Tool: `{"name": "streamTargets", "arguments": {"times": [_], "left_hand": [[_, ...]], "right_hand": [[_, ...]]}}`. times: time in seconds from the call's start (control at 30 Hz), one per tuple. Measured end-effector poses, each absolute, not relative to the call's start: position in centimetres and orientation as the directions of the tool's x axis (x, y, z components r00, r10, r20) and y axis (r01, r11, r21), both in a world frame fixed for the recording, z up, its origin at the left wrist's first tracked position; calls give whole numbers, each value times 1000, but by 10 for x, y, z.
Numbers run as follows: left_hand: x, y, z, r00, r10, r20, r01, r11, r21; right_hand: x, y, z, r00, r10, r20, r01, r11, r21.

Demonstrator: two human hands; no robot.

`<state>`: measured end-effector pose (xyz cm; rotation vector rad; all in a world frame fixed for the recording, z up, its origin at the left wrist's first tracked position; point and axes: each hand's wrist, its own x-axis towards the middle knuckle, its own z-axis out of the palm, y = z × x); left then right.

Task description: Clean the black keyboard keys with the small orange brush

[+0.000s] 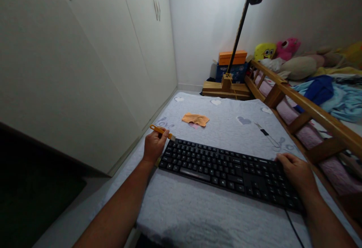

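Note:
A black keyboard [209, 161] lies slantwise on the light blue cloth with hearts [181, 202]. My left hand [155, 144] pinches a small brush [158, 129] with an orange handle. The pale bristles touch the keyboard's top left corner. At the other end, my right hand [298, 170] grips the keyboard's right edge, thumb and fingers closed round it. Beyond the keyboard lies a crumpled orange cloth [195, 119]. A thin metal tool with a black clip [264, 132] rests farther right.
A cable [294, 227] runs from the keyboard towards the front edge. White cabinets [113, 52] stand at the left. A wooden bed rail [319, 104] runs along the right. Behind the surface stand a black pole [240, 33] on a wooden base and an orange box [232, 57].

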<state>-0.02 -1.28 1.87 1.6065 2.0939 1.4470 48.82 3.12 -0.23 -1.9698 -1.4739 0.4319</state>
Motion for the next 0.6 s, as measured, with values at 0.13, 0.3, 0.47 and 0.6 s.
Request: {"name": "streamTargets", "arguments": {"times": [0.13, 0.3, 0.47, 0.6], "left_hand": [[-2, -14, 20, -378, 829, 411, 694, -40, 719], [-8, -15, 19, -344, 854, 391, 687, -55, 725], [-12, -12, 15, -437, 822, 365, 578, -55, 814], [-15, -8, 14, -504, 799, 329, 508, -33, 861]], "right_hand": [[487, 31, -2, 315, 943, 107, 728, -168, -664], [486, 30, 0, 324, 939, 115, 723, -167, -671], [485, 30, 2, 330, 938, 107, 721, -177, -670], [485, 29, 1, 327, 939, 107, 717, -173, -675]]}}
